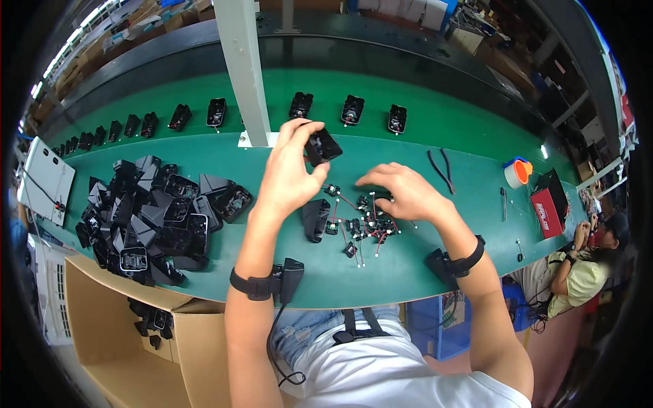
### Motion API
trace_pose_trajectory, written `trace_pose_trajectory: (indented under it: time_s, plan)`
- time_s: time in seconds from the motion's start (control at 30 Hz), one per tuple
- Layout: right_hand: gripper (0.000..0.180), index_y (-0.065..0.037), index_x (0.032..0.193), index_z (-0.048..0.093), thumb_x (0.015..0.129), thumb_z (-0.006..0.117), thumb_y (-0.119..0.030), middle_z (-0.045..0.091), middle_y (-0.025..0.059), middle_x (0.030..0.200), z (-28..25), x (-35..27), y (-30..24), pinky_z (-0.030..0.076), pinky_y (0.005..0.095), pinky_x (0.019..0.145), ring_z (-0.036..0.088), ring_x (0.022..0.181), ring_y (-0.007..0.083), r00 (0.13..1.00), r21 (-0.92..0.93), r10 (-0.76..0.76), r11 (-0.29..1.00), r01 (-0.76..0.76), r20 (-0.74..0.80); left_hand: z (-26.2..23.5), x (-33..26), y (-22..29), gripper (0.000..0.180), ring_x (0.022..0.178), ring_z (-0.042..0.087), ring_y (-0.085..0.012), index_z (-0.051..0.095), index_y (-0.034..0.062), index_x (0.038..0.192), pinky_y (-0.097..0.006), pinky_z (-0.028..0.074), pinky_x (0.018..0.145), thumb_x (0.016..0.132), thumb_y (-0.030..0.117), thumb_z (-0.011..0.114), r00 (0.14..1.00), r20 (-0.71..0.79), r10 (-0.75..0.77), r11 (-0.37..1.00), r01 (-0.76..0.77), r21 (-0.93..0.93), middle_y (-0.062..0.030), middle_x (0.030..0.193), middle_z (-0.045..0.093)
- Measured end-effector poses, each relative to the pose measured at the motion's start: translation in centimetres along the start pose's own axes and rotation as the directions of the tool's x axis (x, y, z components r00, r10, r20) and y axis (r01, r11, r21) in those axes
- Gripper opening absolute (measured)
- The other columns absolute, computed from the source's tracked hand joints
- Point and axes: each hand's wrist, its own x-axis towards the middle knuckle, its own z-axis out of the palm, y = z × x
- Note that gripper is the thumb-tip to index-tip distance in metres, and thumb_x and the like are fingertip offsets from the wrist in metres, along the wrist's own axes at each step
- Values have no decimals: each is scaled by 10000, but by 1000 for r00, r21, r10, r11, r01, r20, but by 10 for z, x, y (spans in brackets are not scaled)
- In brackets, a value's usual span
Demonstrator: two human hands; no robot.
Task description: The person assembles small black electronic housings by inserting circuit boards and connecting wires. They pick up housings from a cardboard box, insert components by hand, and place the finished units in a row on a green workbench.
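Observation:
Raised over the green bench, my left hand (294, 166) grips a black plastic housing (324, 147) between thumb and fingers. My right hand (408, 194) hovers at the pile of small black parts with red-and-white wires (373, 226), its fingers apart and nothing visible in them. Whether its fingertips touch any of the parts, I cannot tell. Another black housing (315, 220) lies on the bench just left of the wired parts. To the left of my left forearm spreads a big heap of black housings (146, 224), some with their hollow side up.
Behind a grey post (246, 75), a row of black housings (216, 113) stands along the green strip. Pliers (442, 171), an orange-and-white tape roll (518, 171) and a red box (547, 209) are at the right. A cardboard box (122, 333) stands below left; another person (578, 272) sits far right.

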Motion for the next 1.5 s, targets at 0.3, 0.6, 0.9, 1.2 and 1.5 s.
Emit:
trace_pose_trajectory:
  time_s: [0.3,0.6,0.9,1.2,1.5]
  plan:
    - [313,-80,1052,693,769,754,-198,684,118,964,37,49,-20,558,457,819,685,901,346,959,112,271,954,-279,80,15,6,-18,640,1107,631,-231,552,38,1344,-277,588,785,726,-114,620,987,-35,-155,939,137,-315,-85,1404,425]
    - [229,-22,1021,660,802,715,-64,650,31,940,8,31,-4,540,266,728,651,836,106,919,731,384,652,-202,-88,14,4,-8,659,1170,589,-198,543,33,1358,-318,550,917,715,-90,621,996,36,-83,934,90,-346,-84,1399,432]
    - [167,42,1024,687,869,631,65,612,80,1107,-1,-7,-10,561,295,921,650,1002,147,869,904,444,428,8,-218,44,-10,10,588,1165,593,-278,597,62,1273,-354,532,897,715,53,781,968,227,103,902,5,-432,-124,1345,500]
    - [267,-33,1057,728,800,710,39,668,109,1076,-2,-2,-24,583,306,766,689,889,188,869,525,246,851,19,-430,49,-13,19,318,1046,649,-226,680,19,989,-312,553,825,700,27,814,984,163,72,982,-41,-183,-134,1308,544]
    - [318,-79,1046,751,753,716,41,641,103,1174,-8,-6,-19,580,347,771,678,942,245,868,342,59,930,131,-494,49,-12,22,716,997,660,-201,499,55,1351,-308,556,788,694,-55,760,984,162,81,945,-24,-327,-123,1351,541]
